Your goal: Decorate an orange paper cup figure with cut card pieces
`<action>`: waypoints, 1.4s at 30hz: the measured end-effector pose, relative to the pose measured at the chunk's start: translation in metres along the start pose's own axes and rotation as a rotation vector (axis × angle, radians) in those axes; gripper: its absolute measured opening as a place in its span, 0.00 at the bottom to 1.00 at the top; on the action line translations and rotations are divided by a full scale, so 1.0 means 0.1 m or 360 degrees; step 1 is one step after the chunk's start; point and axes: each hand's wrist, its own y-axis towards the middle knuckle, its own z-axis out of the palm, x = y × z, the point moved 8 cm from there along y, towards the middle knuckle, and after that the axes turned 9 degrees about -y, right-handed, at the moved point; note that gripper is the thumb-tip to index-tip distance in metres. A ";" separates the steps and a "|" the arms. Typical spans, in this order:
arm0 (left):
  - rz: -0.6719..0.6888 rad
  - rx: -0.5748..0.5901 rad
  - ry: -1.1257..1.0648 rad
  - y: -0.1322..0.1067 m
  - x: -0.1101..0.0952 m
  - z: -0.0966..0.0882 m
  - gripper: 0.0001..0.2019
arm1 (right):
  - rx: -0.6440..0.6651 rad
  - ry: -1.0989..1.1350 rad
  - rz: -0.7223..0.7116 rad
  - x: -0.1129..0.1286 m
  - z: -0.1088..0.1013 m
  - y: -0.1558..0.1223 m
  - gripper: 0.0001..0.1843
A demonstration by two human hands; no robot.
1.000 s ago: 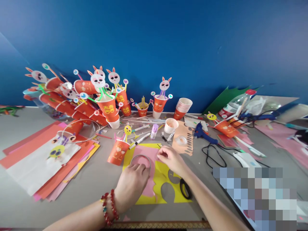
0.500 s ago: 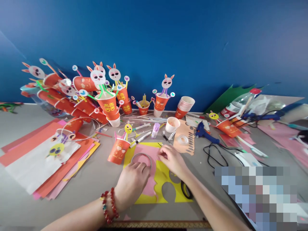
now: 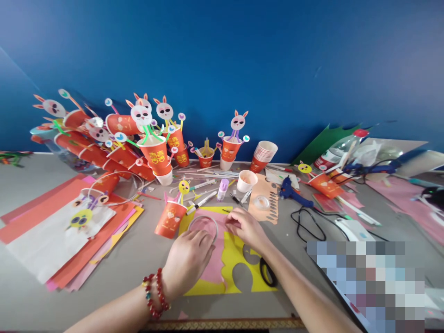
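My left hand [image 3: 187, 261], with a red bead bracelet at the wrist, presses a clear tape ring [image 3: 203, 226] down on a pink paper sheet [image 3: 213, 263]. The pink sheet lies on a yellow sheet [image 3: 234, 273] with round holes cut out. My right hand [image 3: 243, 226] rests on the pink sheet beside the ring, its fingers curled in a pinch; what they hold is hidden. An orange paper cup [image 3: 169, 218] with a yellow chick face stands just left of the sheets.
Black scissors [image 3: 268, 273] lie right of the yellow sheet. Many orange bunny cups [image 3: 152, 150] crowd the back left. Stacked coloured paper [image 3: 58, 236] lies at left. A blue glue gun [image 3: 291, 192] with its black cord, a glue stick [image 3: 222, 188] and pens sit behind.
Both hands stay on the pink sheet and ring; my right hand has shifted slightly along the ring's right side. The view wobbled a little.
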 end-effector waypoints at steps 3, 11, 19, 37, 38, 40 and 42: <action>-0.0008 -0.0086 -0.0057 -0.01 0.06 -0.04 0.06 | -0.0030 -0.0060 0.0019 -0.01 0.00 0.00 0.06; -0.0292 -0.0279 -0.0657 -0.03 0.31 -0.09 0.02 | -0.0281 -0.0114 0.0027 0.15 -0.26 -0.07 0.08; -0.0357 -0.0411 -0.0979 -0.04 0.27 -0.10 0.01 | -0.0393 0.0426 -0.0397 0.86 -0.31 -0.39 0.12; -0.0108 -0.0462 -0.0719 -0.04 0.12 -0.17 0.12 | -0.0628 0.0274 -0.0303 0.79 -0.27 -0.41 0.09; -0.0103 -0.0460 -0.0725 -0.04 0.11 -0.17 0.12 | -0.0633 0.0270 -0.0319 0.79 -0.27 -0.40 0.10; -0.0088 -0.0458 -0.0721 -0.04 0.09 -0.18 0.12 | -0.0648 0.0265 -0.0347 0.79 -0.28 -0.40 0.11; -0.0081 -0.0449 -0.0711 -0.04 0.08 -0.17 0.12 | -0.0631 0.0278 -0.0331 0.78 -0.28 -0.39 0.09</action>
